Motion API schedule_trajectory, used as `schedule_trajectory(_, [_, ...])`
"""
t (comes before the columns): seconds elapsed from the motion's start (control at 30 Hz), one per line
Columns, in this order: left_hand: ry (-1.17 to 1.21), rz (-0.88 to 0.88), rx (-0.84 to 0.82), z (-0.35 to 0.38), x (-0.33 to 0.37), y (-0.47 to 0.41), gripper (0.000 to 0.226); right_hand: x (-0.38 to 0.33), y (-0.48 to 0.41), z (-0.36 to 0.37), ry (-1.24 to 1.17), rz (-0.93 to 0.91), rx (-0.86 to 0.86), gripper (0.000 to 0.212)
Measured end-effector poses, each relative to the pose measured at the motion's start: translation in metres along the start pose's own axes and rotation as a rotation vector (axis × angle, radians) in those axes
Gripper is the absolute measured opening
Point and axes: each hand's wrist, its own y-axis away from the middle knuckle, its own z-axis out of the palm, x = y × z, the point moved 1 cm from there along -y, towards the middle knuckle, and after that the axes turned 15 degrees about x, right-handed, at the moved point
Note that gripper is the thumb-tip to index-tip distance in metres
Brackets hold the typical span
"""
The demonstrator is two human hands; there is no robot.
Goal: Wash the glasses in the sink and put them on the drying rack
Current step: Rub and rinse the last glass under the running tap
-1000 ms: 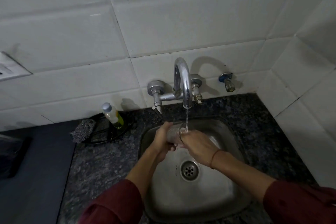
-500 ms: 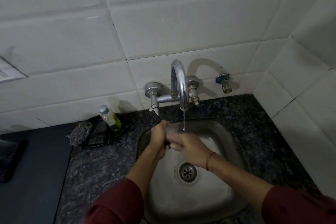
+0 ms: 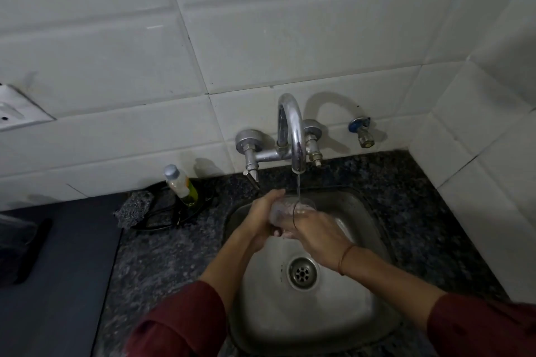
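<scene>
1. A white tile wall [image 3: 261, 23] fills the far side and turns a corner on the right.
2. A dark speckled stone table [image 3: 162, 255] runs along under the wall. A flat grey-blue top [image 3: 58, 269] lies at its left.
3. A metal sink [image 3: 333, 324] is set into the table, near the middle.
4. Two arms in dark red sleeves [image 3: 179, 324] reach from the near edge out over the sink.
5. A shiny bent tap [image 3: 291, 130] sticks out of the wall above the far side of the sink. A thin stream of water [image 3: 298, 185] falls from it.
6. A black wire tray [image 3: 171, 213] sits on the table left of the sink. A grey scrubber [image 3: 134, 209] lies at its left end.
7. The left hand [image 3: 261, 217] is on the left end of the glass. Its fingers [image 3: 275, 193] curl tight round it.
8. The right hand [image 3: 319, 233] is at the glass's right end. Its fingers [image 3: 307, 213] bend round the rim and hold it. I cannot tell if any go inside.
9. A small bottle [image 3: 181, 185] with yellow-green liquid stands tilted in the tray.
10. The clear glass [image 3: 285, 210] lies on its side between both hands, lifted over the far part of the sink. The water hits it near the right end.
11. The round drain [image 3: 302, 272] is in the sink floor, nearer than the hands.
12. A small valve [image 3: 361, 132] with a blue ring sits on the wall, right of the tap.
13. A thin red thread [image 3: 345, 255] goes round the right wrist.
</scene>
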Motion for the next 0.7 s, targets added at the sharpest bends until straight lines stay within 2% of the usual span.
schedule_trajectory(0.03, [0.11, 0.069, 0.054, 0.003, -0.005, 0.001, 0.032, 0.002, -0.002, 0.002, -0.058, -0.004, 0.069, 0.011])
schedule_trajectory(0.07, [0.166, 0.135, 0.122, 0.006, -0.009, 0.003, 0.03, -0.001, -0.002, -0.001, -0.163, 0.008, 0.146, 0.019])
schedule_trajectory(0.1, [0.18, 0.174, 0.185, 0.007, -0.011, 0.007, 0.032, -0.002, -0.004, -0.001, -0.169, -0.022, 0.136, 0.025])
schedule_trajectory(0.13, [0.158, 0.159, 0.214, 0.006, -0.009, 0.011, 0.036, -0.003, -0.004, -0.003, -0.197, -0.049, 0.109, 0.023])
schedule_trajectory(0.17, [0.132, 0.085, 0.2, 0.004, -0.009, 0.01, 0.04, -0.005, -0.004, -0.004, -0.137, -0.12, 0.041, 0.014])
schedule_trajectory(0.2, [0.094, -0.008, 0.138, 0.001, -0.009, 0.008, 0.042, -0.008, -0.002, -0.004, -0.076, -0.099, -0.026, 0.008])
schedule_trajectory(0.23, [0.058, -0.073, 0.062, -0.003, -0.008, 0.007, 0.045, -0.002, -0.002, 0.002, 0.097, -0.157, -0.093, 0.011])
schedule_trajectory(0.3, [0.092, -0.053, 0.002, -0.005, -0.008, 0.009, 0.047, 0.0, -0.003, 0.004, 0.209, -0.116, -0.069, 0.019])
schedule_trajectory(0.37, [0.162, 0.091, 0.099, 0.0, -0.016, 0.011, 0.042, 0.001, -0.006, 0.003, -0.056, 0.026, 0.008, 0.015])
schedule_trajectory(0.43, [0.12, 0.17, 0.216, 0.0, -0.019, 0.013, 0.033, -0.003, -0.009, -0.002, -0.223, 0.071, -0.034, 0.014])
schedule_trajectory(0.47, [0.082, 0.137, 0.222, -0.001, -0.018, 0.012, 0.031, -0.001, -0.008, -0.002, -0.146, 0.011, -0.066, 0.015])
schedule_trajectory(0.53, [-0.006, 0.024, 0.128, -0.005, -0.017, 0.004, 0.027, 0.002, -0.005, 0.005, 0.109, -0.107, -0.131, 0.021])
schedule_trajectory(0.6, [0.028, -0.008, 0.078, -0.005, -0.015, 0.004, 0.028, 0.007, -0.003, 0.007, 0.178, -0.073, -0.061, 0.025])
schedule_trajectory(0.63, [0.101, 0.025, 0.103, -0.002, -0.015, 0.005, 0.032, 0.006, -0.004, 0.007, 0.075, 0.016, -0.027, 0.024])
schedule_trajectory(0.7, [0.223, 0.144, 0.19, 0.005, -0.017, 0.008, 0.03, 0.001, -0.006, 0.004, -0.281, 0.196, 0.068, 0.022])
